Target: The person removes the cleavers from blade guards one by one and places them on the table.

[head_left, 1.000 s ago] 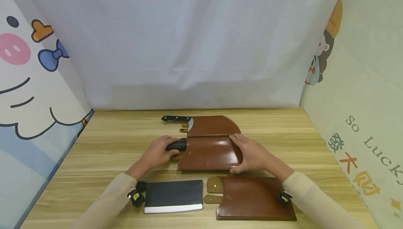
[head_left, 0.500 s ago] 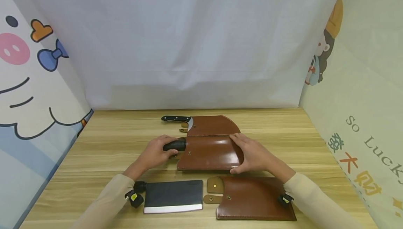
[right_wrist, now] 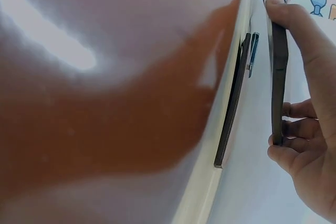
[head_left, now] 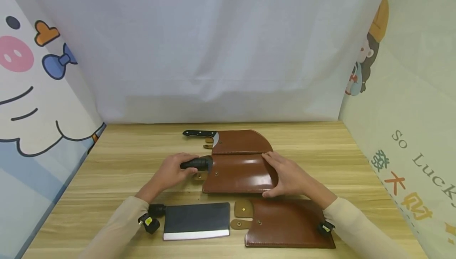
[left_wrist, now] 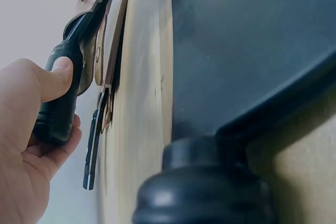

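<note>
The left hand [head_left: 172, 172] had shifted leftward, drawing the knife [head_left: 194, 164] slightly farther out of its sheath [head_left: 240, 174]. That hand was curled round the handle [left_wrist: 59, 111]; the right hand [head_left: 290, 176] gripped the sheath's right end, raised above the table [head_left: 117, 168].

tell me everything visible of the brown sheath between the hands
The brown sheath looks like glossy leather, stitched along its near edge, with a round stud and a tan strap at its open end. It is held roughly flat above the table; the right hand grips its other end, and a knife's black handle, held by the left hand, protrudes from the open end.
</note>
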Available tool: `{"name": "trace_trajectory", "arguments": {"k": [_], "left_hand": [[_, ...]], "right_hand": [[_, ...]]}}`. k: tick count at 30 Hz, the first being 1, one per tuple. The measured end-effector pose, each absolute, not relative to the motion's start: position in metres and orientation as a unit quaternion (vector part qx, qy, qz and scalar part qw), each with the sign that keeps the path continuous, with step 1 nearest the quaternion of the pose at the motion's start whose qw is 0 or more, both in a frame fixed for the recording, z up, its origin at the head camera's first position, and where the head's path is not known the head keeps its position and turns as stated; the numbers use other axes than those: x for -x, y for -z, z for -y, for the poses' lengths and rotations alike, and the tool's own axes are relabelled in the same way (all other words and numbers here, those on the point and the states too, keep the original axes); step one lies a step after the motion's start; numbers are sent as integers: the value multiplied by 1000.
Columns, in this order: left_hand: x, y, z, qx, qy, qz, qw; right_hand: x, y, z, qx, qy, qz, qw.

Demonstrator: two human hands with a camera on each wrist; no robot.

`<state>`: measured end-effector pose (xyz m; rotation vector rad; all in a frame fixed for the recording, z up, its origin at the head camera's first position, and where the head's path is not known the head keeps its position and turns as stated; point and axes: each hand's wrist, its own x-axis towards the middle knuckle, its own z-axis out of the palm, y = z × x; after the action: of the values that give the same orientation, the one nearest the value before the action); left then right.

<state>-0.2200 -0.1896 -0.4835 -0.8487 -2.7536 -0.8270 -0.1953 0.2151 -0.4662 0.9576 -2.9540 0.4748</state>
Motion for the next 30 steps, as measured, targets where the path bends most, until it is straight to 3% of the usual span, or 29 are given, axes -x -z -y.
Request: {"name": "trace_trajectory", "arguments": {"k": [30], "left_hand": [[219, 484, 195, 279, 280, 915, 83]], "right_hand": [[195, 468, -220, -308, -165, 937, 15]]}}
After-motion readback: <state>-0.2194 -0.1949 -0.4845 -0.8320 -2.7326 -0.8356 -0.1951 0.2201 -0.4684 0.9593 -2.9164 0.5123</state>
